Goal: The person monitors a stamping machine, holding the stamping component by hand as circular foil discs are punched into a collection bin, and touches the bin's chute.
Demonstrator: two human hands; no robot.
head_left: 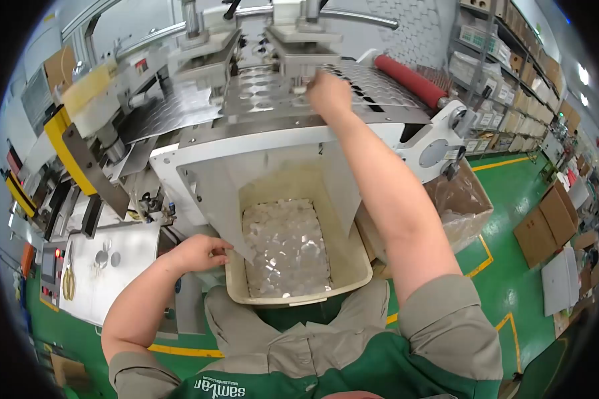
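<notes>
A pale plastic bin [363, 274] with many small clear discs [287, 249] in it stands in front of me, under the machine's edge. My left hand [205, 253] is at the bin's left rim, its fingers bent close together against the edge. Up at the machine, my right hand [329, 93] reaches in beside the right press head [304, 60]; its fingertips are hidden, so what they touch cannot be made out. A sheet with round cut-outs [256, 90] lies on the machine bed to the left of that hand.
A red roller [409, 81] is at the machine's right end. Scissors [69, 282] and round pieces lie on a white side table [130, 292] at the left. A lined box [469, 223] is at the right, with a cardboard box [546, 223] and shelves [506, 73] beyond.
</notes>
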